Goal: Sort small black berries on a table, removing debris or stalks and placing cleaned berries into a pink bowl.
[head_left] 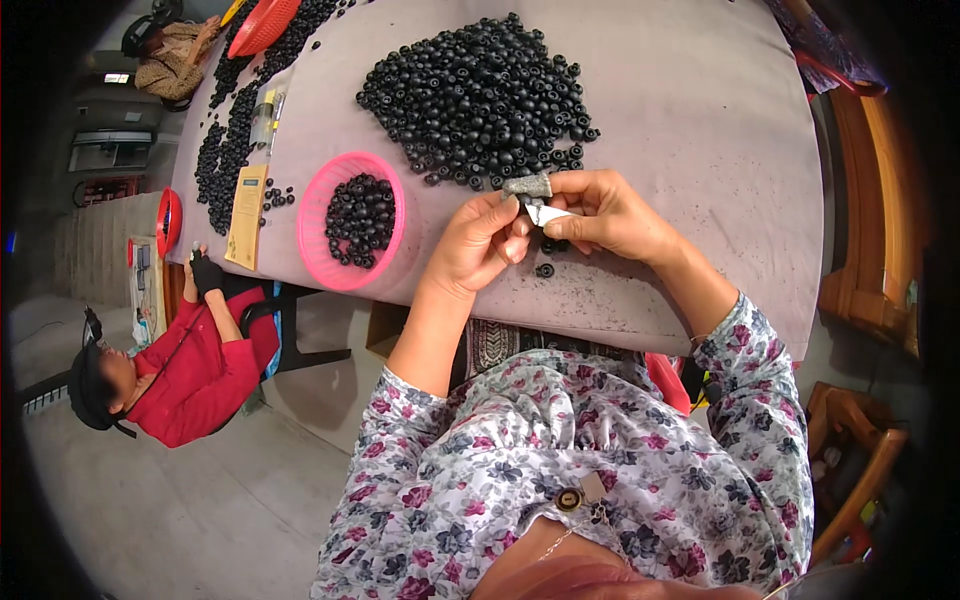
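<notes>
My right fingers [566,229] pinch a white piece [546,214]; my left fingers [497,215], I can't tell. Basketed beads [362,215] seem done; the black heap [480,100] waits.

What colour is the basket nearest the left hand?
Pink; the plastic basket shows best in the head view.

What the left hand [472,243] grips between its fingers we cannot identify, for they and the right hand [615,222] hide it. The right thumb [566,228] covers part of a flat, pointed white piece [543,213]. The upper edge crops the red plastic mesh basket [262,28]; what the red-clothed co-worker [215,385] handles, if anything, we find too small to tell.
</notes>
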A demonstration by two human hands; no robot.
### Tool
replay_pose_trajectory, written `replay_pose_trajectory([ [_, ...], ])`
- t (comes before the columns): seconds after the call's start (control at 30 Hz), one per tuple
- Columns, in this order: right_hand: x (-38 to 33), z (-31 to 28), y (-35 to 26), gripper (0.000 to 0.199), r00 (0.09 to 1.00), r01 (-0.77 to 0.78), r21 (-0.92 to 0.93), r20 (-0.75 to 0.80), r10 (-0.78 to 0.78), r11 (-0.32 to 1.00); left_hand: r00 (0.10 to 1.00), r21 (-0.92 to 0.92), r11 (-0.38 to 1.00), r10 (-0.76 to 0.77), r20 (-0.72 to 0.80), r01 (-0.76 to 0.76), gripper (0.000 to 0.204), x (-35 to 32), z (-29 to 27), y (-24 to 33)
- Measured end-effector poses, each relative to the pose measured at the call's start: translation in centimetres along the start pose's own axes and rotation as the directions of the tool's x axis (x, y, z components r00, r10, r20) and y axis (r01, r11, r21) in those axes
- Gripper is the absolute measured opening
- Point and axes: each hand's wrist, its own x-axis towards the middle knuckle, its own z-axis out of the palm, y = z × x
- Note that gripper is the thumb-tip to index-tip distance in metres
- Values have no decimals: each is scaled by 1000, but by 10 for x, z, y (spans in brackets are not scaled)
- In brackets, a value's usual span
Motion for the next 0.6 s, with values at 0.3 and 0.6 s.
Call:
replay_pose_trajectory([
  [0.3,-2,-2,-2,21,1000,-24,7,18,24,1000,1000,-3,1000,4,9,-4,21,-2,-1,0],
  [0.6,-2,-1,-2,15,1000,-24,59,14,23,998,1000,-10,999,30,2,-30,23,1,-4,-2],
])
